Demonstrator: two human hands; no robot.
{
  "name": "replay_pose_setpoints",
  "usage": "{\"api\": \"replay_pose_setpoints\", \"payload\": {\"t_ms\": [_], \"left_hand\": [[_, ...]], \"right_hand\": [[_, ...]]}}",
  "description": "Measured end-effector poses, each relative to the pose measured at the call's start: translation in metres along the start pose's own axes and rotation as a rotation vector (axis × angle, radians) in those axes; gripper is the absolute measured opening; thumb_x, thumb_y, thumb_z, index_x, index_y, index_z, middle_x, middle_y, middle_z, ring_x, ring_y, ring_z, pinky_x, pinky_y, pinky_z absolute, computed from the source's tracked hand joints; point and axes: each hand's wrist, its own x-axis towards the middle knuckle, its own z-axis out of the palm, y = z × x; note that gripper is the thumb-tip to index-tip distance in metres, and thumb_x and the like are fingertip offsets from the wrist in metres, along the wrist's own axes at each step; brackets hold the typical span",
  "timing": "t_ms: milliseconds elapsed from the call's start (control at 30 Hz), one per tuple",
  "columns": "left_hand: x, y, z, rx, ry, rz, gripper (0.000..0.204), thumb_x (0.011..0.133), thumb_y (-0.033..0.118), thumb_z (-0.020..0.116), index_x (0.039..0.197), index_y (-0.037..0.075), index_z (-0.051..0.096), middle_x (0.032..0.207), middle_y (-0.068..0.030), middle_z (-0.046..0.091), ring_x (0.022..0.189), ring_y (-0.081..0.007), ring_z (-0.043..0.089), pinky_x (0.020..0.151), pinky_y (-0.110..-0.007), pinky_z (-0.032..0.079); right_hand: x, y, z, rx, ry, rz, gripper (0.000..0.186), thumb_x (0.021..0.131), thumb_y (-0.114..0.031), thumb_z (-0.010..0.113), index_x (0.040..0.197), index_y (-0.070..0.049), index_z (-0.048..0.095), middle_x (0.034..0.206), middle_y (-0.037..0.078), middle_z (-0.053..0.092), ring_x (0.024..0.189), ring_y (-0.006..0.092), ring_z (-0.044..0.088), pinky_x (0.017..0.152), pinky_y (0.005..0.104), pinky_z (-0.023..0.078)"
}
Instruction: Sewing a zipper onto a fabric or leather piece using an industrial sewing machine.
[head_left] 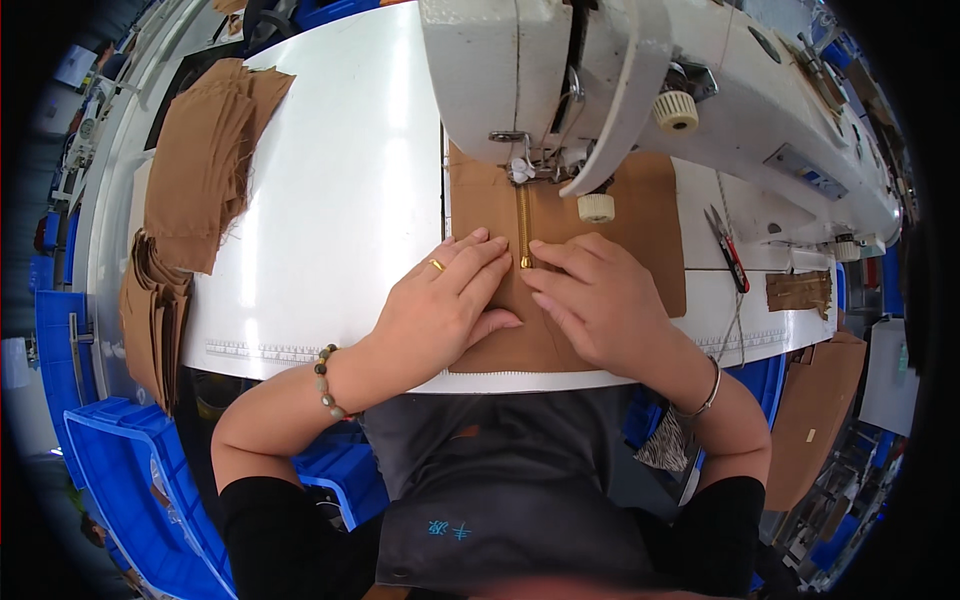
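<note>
A brown fabric piece [650, 230] with a gold zipper [523, 225] down its middle lies on the white table under the presser foot [522, 170] of a white sewing machine [620, 70]. My left hand [445, 300] lies flat on the fabric just left of the zipper, fingers spread; it wears a gold ring. Pressing the fabric on the zipper's other side is my right hand [600, 300], with its fingertips at the zipper pull. Neither hand grips anything.
A stack of brown fabric pieces [205, 160] lies at the table's left, more hang off its edge [155, 310]. Red-handled snips [728, 248] and a small sewn piece [798, 290] lie right. Blue bins [130, 470] stand below left. Cardboard-brown panels [815, 420] lean at the right.
</note>
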Motion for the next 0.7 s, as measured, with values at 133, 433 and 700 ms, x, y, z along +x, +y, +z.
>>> {"api": "replay_pose_setpoints", "payload": {"t_ms": [133,433,700], "left_hand": [[-0.003,-0.003,0.003,0.025,-0.050,0.034,0.070,0.076,0.034,0.085,0.131,-0.003,0.063,0.135,-0.0159,0.064,0.130,-0.0333,0.062,0.105,-0.040,0.054],[0.001,0.002,0.003,0.024,-0.084,0.026,0.077,0.077,0.040,0.082,0.136,-0.004,0.061,0.143,-0.0165,0.061,0.129,-0.0336,0.060,0.107,-0.040,0.051],[0.005,0.000,0.000,0.049,-0.134,0.058,0.076,0.077,0.044,0.078,0.133,-0.005,0.064,0.141,-0.0149,0.062,0.128,-0.0316,0.060,0.109,-0.040,0.049]], "right_hand": [[0.003,0.004,0.001,0.106,-0.020,0.141,0.043,0.081,-0.023,0.080,0.119,-0.005,0.071,0.122,0.008,0.066,0.108,0.0252,0.061,0.095,0.0397,0.051],[0.004,0.009,-0.002,-0.148,-0.001,-0.009,0.057,0.072,-0.036,0.084,0.118,-0.006,0.072,0.124,0.003,0.064,0.112,0.0238,0.060,0.094,0.0395,0.051],[0.005,0.011,-0.006,-0.119,-0.028,-0.035,0.056,0.071,-0.036,0.084,0.115,-0.005,0.073,0.125,0.003,0.067,0.112,0.0217,0.062,0.092,0.0383,0.053]]}}
